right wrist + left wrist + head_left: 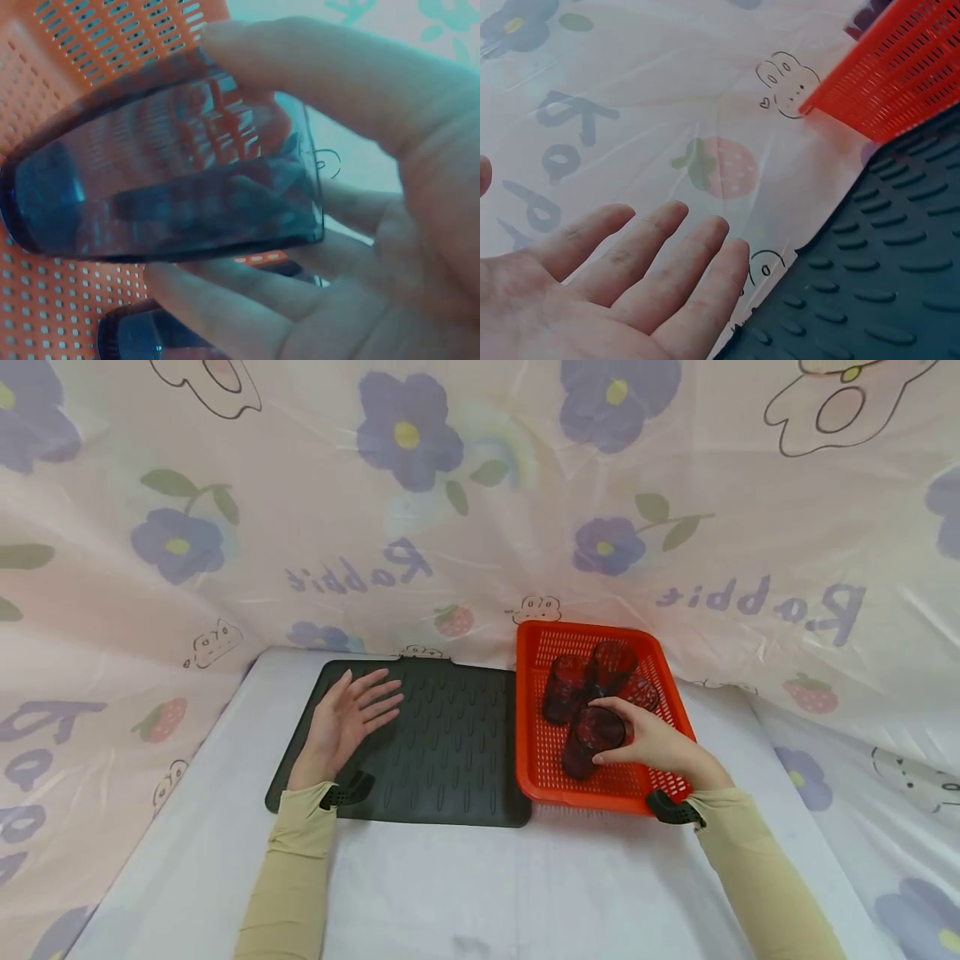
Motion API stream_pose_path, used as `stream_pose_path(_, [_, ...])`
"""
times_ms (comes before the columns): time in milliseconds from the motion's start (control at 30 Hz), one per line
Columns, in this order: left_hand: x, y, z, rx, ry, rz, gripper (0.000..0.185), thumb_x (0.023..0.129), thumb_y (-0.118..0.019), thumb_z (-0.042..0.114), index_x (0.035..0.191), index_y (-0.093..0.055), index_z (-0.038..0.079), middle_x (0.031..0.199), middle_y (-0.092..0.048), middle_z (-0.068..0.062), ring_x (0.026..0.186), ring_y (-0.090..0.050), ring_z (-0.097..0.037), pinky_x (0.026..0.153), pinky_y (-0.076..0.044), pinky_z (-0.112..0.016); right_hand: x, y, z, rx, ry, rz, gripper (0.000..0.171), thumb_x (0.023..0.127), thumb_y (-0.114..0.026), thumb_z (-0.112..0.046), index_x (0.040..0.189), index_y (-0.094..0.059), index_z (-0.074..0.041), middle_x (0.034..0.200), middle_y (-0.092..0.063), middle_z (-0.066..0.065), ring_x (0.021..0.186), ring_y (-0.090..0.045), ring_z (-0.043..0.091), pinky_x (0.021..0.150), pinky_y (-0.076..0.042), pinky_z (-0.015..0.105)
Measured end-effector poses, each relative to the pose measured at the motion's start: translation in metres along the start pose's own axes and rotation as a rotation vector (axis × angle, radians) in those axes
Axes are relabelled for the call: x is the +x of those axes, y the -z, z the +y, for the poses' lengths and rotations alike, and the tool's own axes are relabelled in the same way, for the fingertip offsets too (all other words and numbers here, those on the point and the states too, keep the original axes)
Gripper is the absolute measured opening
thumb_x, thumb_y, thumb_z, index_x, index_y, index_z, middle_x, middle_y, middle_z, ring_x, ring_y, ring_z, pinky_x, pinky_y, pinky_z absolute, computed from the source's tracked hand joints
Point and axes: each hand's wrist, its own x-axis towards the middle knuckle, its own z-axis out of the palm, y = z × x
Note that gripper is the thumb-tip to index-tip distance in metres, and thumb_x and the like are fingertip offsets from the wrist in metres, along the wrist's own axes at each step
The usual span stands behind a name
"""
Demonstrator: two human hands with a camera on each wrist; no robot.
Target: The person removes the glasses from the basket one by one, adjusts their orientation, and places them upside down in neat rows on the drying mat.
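My right hand (pixel 654 742) holds a dark tinted drinking glass (pixel 582 750) near its rim, inside a red plastic basket (pixel 528 727). In the right wrist view, the thumb lies along one side of that glass (pixel 142 202) and the fingers are on the other side. Behind it in the basket are more tinted glasses, one upright-looking glass (pixel 564 692), another (pixel 615 662), and a third (pixel 643 692) partly hidden by the hand. My left hand (pixel 345 720) is held over a black ridged drying mat (pixel 450 752), fingers spread and nothing in it.
Mat and basket sit side by side on a white-covered table (pixel 420 893), the basket on the right. A pale sheet (pixel 495 527) printed with flowers and rabbits hangs behind and along both sides.
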Motion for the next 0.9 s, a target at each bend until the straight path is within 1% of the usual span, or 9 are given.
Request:
stream_pose_path(100, [0.002, -0.002, 0.0, -0.003, -0.004, -0.006, 0.062, 0.104, -0.027, 0.046, 0.15, -0.027, 0.004, 0.15, -0.028, -0.025, 0.134, -0.031, -0.043, 0.111, -0.026, -0.051, -0.002, -0.003, -0.003, 0.003, 0.002, 0.02, 0.083, 0.074, -0.085, -0.029, 0.142, -0.04, -0.015, 0.136, -0.048, 0.014, 0.119, -0.048, 0.032, 0.094, -0.045, 0.051])
stream_pose_path(300, [-0.005, -0.006, -0.009, -0.02, 0.018, -0.019, 0.061, 0.105, -0.028, 0.043, 0.15, -0.024, 0.002, 0.15, -0.025, -0.027, 0.135, -0.029, -0.044, 0.11, -0.027, -0.052, -0.01, -0.015, -0.004, 0.036, 0.013, 0.028, 0.083, 0.071, -0.087, -0.022, 0.14, -0.042, -0.008, 0.128, -0.053, 0.018, 0.112, -0.054, 0.033, 0.088, -0.051, 0.044])
stream_pose_path(433, [-0.008, -0.009, -0.013, -0.02, 0.028, -0.033, 0.059, 0.106, -0.027, 0.041, 0.15, -0.024, 0.002, 0.15, -0.026, -0.027, 0.135, -0.029, -0.043, 0.11, -0.027, -0.051, -0.013, -0.017, -0.009, 0.043, 0.002, 0.05, 0.083, 0.071, -0.087, -0.025, 0.139, -0.043, -0.009, 0.127, -0.054, 0.018, 0.11, -0.055, 0.033, 0.084, -0.053, 0.037])
stream_pose_path(500, [-0.009, -0.011, -0.014, -0.016, 0.032, -0.034, 0.059, 0.106, -0.027, 0.041, 0.15, -0.025, 0.002, 0.149, -0.027, -0.027, 0.134, -0.03, -0.043, 0.11, -0.028, -0.051, -0.015, -0.017, -0.013, 0.068, -0.011, 0.066, 0.083, 0.071, -0.086, -0.027, 0.14, -0.043, -0.01, 0.127, -0.054, 0.018, 0.11, -0.056, 0.033, 0.082, -0.054, 0.034])
stream_pose_path(633, [-0.005, -0.016, -0.013, -0.008, 0.047, -0.043, 0.058, 0.106, -0.028, 0.041, 0.149, -0.026, 0.002, 0.148, -0.031, -0.025, 0.134, -0.032, -0.043, 0.109, -0.029, -0.051, -0.019, -0.012, -0.026, 0.107, -0.041, 0.135, 0.086, 0.071, -0.086, -0.031, 0.142, -0.042, -0.013, 0.128, -0.054, 0.016, 0.108, -0.059, 0.032, 0.075, -0.055, 0.031])
stream_pose_path(700, [-0.002, -0.018, -0.012, -0.002, 0.057, -0.056, 0.058, 0.106, -0.029, 0.04, 0.149, -0.027, 0.002, 0.148, -0.033, -0.024, 0.134, -0.031, -0.043, 0.109, -0.029, -0.051, -0.021, -0.009, -0.032, 0.124, -0.043, 0.178, 0.086, 0.071, -0.086, -0.032, 0.142, -0.042, -0.014, 0.129, -0.053, 0.015, 0.107, -0.059, 0.031, 0.072, -0.055, 0.031])
stream_pose_path(800, [0.004, -0.021, -0.011, 0.013, 0.065, -0.068, 0.057, 0.105, -0.031, 0.041, 0.149, -0.029, 0.004, 0.147, -0.035, -0.022, 0.134, -0.033, -0.041, 0.11, -0.029, -0.051, -0.022, -0.004, -0.041, 0.21, -0.015, 0.216, 0.082, 0.072, -0.086, -0.025, 0.141, -0.043, -0.012, 0.126, -0.056, 0.018, 0.105, -0.061, 0.034, 0.073, -0.056, 0.03])
stream_pose_path(900, [0.008, -0.022, -0.009, 0.019, 0.061, -0.075, 0.058, 0.105, -0.032, 0.041, 0.148, -0.03, 0.004, 0.148, -0.033, -0.024, 0.133, -0.035, -0.041, 0.109, -0.029, -0.051, -0.021, 0.001, -0.048, 0.303, 0.032, 0.216, 0.079, 0.074, -0.084, -0.017, 0.141, -0.041, -0.008, 0.123, -0.058, 0.022, 0.107, -0.06, 0.038, 0.076, -0.056, 0.031])
